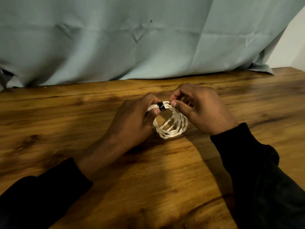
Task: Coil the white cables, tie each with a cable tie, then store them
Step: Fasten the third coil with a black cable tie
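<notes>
fingers: both hands pinch white cable coil (170, 125) | black cable tie (161, 106) around it | over wooden table (66, 123)

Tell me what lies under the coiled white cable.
Under the coiled white braided cable shows only the brown wooden table. The coil's top, wrapped by a black tie, is pinched by the left hand and right hand, whose fingers cover part of it.

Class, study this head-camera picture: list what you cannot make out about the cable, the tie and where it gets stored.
- White cable ends: head view, hidden under the left hand and right hand.
- Black tie: whether it is fastened; fingers cover its far side.
- Storage place and other cables: none in view.
- Behind the grey cloth: hidden.
</notes>
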